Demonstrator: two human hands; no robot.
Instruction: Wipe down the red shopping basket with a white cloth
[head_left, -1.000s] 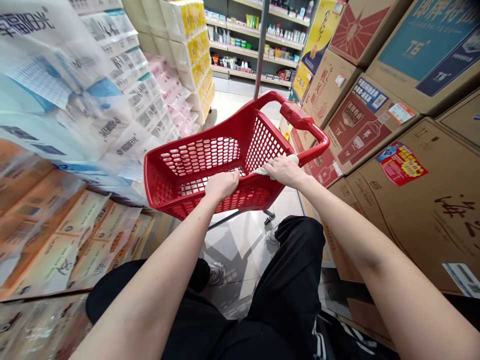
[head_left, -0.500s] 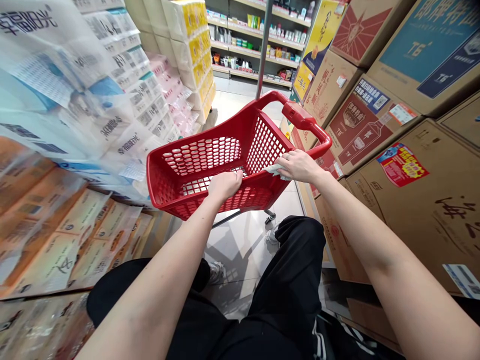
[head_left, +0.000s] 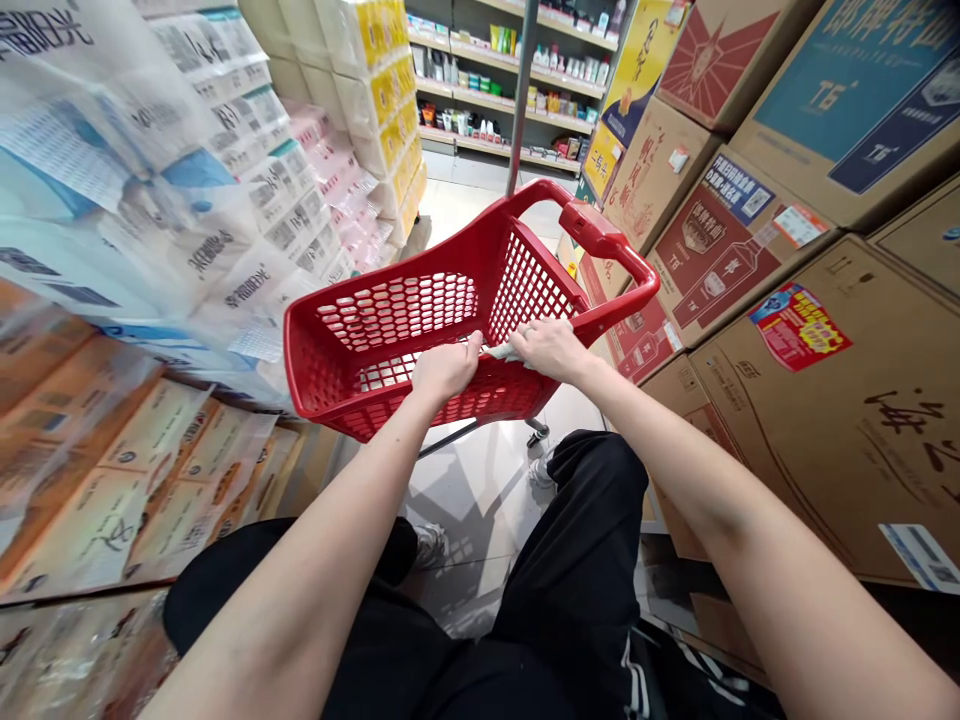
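A red plastic shopping cart [head_left: 390,290] with perforated walls stands before me, its basket bare inside. My left hand [head_left: 448,368] is closed over the near rim around its middle. Farther right on that same rim, my right hand [head_left: 546,348] presses a pale, crumpled wipe [head_left: 504,351] against the plastic; its fingers are closed over the wipe. The two hands are a short gap apart. Beyond my right hand, the cart's red handle [head_left: 600,232] curves up, touched by neither hand.
Stacked cardboard cartons [head_left: 795,400] wall the right side. Wrapped paper packs [head_left: 217,200] and orange-and-white packages [head_left: 142,470] rise on the left. Shelves of bottles and tubes [head_left: 495,90] stand beyond a grey pole [head_left: 523,100]. A cart wheel [head_left: 537,437] rests near my shoe.
My right hand has slid left along the near rim with the wipe, from beside the handle end toward my left hand. My left hand keeps its hold on the rim.
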